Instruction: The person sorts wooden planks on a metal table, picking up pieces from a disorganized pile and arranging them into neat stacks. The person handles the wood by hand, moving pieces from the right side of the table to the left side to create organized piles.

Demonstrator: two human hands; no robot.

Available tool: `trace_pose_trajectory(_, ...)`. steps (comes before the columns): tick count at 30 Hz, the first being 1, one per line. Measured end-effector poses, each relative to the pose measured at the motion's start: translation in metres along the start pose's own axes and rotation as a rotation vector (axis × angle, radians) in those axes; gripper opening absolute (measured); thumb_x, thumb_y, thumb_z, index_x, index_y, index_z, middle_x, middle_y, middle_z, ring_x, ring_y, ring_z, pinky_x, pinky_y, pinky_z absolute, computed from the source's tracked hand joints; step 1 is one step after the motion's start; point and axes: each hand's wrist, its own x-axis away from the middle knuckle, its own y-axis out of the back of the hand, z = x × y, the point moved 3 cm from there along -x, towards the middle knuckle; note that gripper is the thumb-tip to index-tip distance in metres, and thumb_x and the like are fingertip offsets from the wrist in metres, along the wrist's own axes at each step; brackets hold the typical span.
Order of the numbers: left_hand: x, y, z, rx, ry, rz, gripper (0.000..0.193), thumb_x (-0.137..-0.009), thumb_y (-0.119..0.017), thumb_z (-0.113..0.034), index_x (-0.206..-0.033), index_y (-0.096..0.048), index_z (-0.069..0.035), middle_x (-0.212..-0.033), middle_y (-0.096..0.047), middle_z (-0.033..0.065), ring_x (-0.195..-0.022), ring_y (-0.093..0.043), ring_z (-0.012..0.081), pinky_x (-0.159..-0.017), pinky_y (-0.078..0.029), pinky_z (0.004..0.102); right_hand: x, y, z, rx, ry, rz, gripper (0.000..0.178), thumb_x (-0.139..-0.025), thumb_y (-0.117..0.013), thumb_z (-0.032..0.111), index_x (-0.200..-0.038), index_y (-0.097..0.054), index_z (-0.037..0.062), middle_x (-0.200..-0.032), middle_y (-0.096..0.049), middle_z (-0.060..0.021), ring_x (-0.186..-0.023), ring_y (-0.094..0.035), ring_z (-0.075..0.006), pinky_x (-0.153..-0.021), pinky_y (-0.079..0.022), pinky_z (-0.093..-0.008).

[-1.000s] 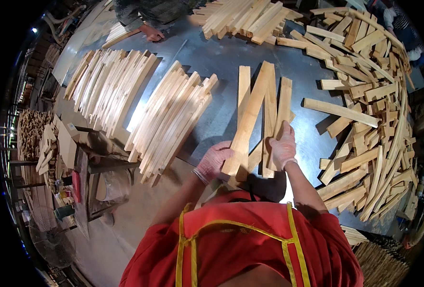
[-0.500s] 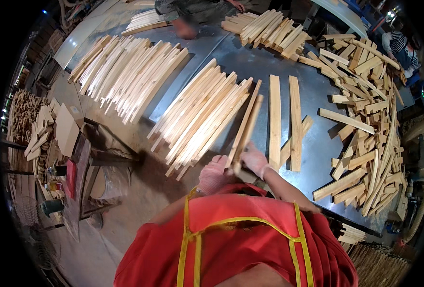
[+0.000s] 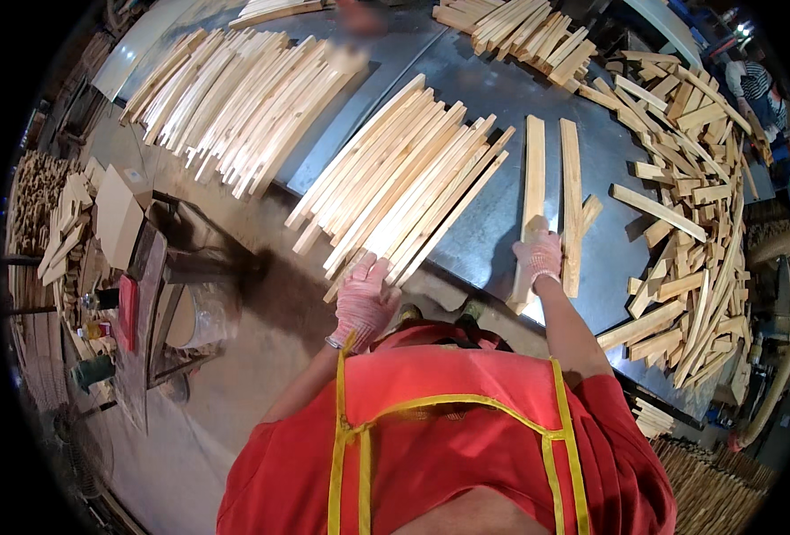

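A long wooden slat (image 3: 532, 209) lies on the grey metal table (image 3: 493, 107), right of the sorted slat pile (image 3: 404, 183). The gloved right hand (image 3: 538, 259) grips its near end. The gloved left hand (image 3: 364, 299), open, touches the pile's near ends. A loose heap of slats (image 3: 689, 187) lies far right.

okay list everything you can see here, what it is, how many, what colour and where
Metal table: one, grey, centre.
Sorted slats: one fanned row, pale wood, over the table's near edge.
Second slat row: one, pale, upper left.
Single slats: two, pale, side by side.
Loose slat heap: many, pale, right.
Far stack: one, pale, top.
Left hand: pink glove, at the sorted slats' ends.
Right hand: pink glove, on one single slat.
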Motion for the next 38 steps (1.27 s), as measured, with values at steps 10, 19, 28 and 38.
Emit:
trace_pose_trajectory(10, -0.022, -0.018, -0.023, -0.113, 0.046, 0.169, 0.067, -0.082, -0.081, -0.030, -0.141, -0.056, -0.011, -0.144, -0.056, 0.0171, -0.122, -0.062, 0.0405, -0.102, -0.049, 0.0540, -0.012, -0.066, 0.075, -0.353, 0.579, 0.448, 0.061, -0.085, -0.069, 0.034, -0.130, -0.057, -0.0049, -0.121, -0.067, -0.0327, -0.113, -0.065, -0.0466, -0.098, -0.051, -0.0499)
trace_pose_trajectory(19, 0.017, -0.009, 0.002, -0.046, 0.225, 0.042, 0.054, -0.085, -0.078, -0.025, -0.135, -0.062, -0.014, -0.133, -0.063, 0.0153, -0.115, -0.064, 0.0390, -0.097, -0.051, 0.0526, -0.091, 0.042, -0.087, -0.027, -0.075, -0.121, 0.078, -0.084, -0.079, 0.040, -0.145, -0.054, -0.0001, -0.139, -0.060, -0.0276, -0.129, -0.060, -0.0436, -0.109, -0.049, -0.0481)
trace_pose_trajectory(28, 0.098, -0.016, 0.031, 0.290, 0.492, 0.479, 0.047, -0.095, -0.070, -0.038, -0.129, -0.069, -0.006, -0.127, -0.069, 0.0195, -0.108, -0.071, 0.0383, -0.095, -0.057, 0.0459, 0.017, -0.051, 0.044, -0.372, 0.174, 0.430, 0.055, -0.093, -0.063, 0.034, -0.134, -0.057, -0.0037, -0.117, -0.070, -0.0294, -0.110, -0.068, -0.0405, -0.097, -0.051, -0.0433)
trace_pose_trajectory(38, 0.051, -0.123, 0.025, 1.716, 1.206, 0.158, 0.063, -0.096, -0.073, -0.050, -0.133, -0.064, 0.000, -0.113, -0.067, 0.0137, -0.092, -0.064, 0.0285, -0.088, -0.055, 0.0433, 0.012, 0.017, -0.015, 0.133, -0.194, 0.060, 0.097, -0.091, -0.070, 0.045, -0.166, -0.023, 0.0046, -0.173, -0.025, -0.0163, -0.153, -0.033, -0.0446, -0.125, -0.033, -0.0458)
